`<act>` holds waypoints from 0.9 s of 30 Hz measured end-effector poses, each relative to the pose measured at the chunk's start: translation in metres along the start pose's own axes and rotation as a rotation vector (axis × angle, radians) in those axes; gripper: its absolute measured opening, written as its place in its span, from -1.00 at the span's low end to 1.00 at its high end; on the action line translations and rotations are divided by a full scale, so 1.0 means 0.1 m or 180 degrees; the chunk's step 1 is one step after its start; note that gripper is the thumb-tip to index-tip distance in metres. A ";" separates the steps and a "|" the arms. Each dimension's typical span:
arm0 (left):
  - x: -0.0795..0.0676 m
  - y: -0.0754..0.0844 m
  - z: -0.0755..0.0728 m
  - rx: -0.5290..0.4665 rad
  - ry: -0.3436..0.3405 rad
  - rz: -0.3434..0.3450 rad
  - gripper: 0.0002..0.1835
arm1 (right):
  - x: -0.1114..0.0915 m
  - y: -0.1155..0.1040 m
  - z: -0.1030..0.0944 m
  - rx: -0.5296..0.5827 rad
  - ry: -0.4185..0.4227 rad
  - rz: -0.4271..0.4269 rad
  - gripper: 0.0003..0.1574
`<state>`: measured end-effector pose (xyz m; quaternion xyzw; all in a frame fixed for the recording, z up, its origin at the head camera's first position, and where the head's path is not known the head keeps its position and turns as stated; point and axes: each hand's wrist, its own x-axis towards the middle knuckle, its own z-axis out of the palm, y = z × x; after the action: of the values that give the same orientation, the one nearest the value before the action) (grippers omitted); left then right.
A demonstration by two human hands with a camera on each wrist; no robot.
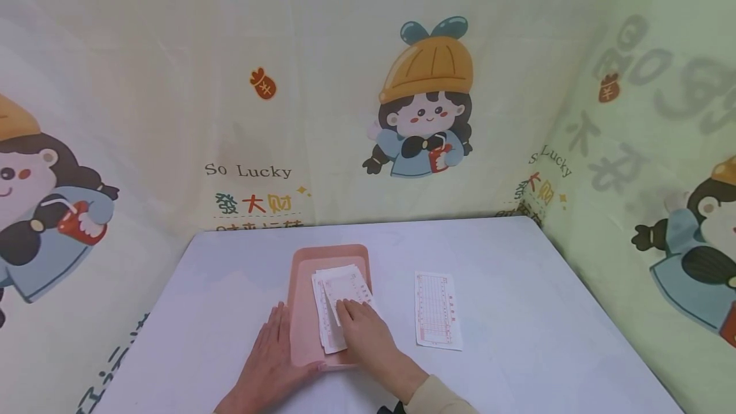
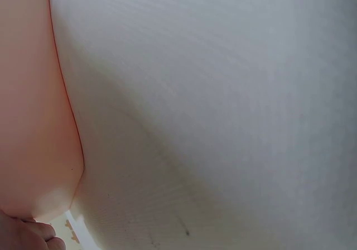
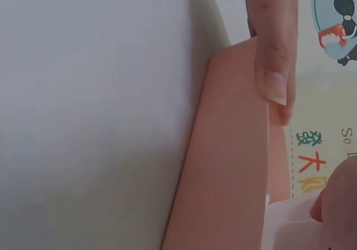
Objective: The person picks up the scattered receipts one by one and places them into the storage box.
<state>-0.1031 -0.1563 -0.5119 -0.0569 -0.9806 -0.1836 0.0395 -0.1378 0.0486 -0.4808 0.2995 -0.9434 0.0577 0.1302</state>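
A shallow pink tray (image 1: 302,312) lies on the table, with a stack of white printed paper slips (image 1: 329,328) inside. My left hand (image 1: 269,350) rests along the tray's left side, fingers straight, its thumb (image 3: 273,66) against the near wall. Over the stack, my right hand (image 1: 372,342) pinches the top slip (image 1: 348,285) by its near end. That slip sits askew on the others, and the fingers cover part of it. In the left wrist view the tray wall (image 2: 33,121) fills the left side, with fingertips at the bottom corner.
Right of the tray, a single printed slip (image 1: 438,310) lies flat on the white table (image 1: 517,286). A patterned cloth (image 1: 333,114) with cartoon figures hangs behind and at both sides of the table.
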 end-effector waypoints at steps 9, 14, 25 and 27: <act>0.00 -0.02 0.04 0.0016 0.0154 0.0089 0.41 | -0.02 0.00 0.10 0.0538 -0.0275 0.0100 -0.34; 0.00 -0.01 0.03 0.0039 0.0136 0.0081 0.41 | -0.08 0.07 0.07 0.0908 -0.0273 0.0049 -0.31; 0.01 -0.01 0.02 0.0005 -0.0015 -0.0008 0.42 | -0.24 0.35 -0.02 0.1515 -0.0263 0.0488 -0.30; 0.01 -0.01 0.01 0.0006 -0.0021 -0.0023 0.43 | -0.27 0.41 -0.03 0.1571 -0.0225 0.0550 -0.30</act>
<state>-0.1047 -0.1565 -0.5132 -0.0540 -0.9811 -0.1826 0.0356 -0.1401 0.0971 -0.4867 0.2424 -0.9268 0.2864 0.0148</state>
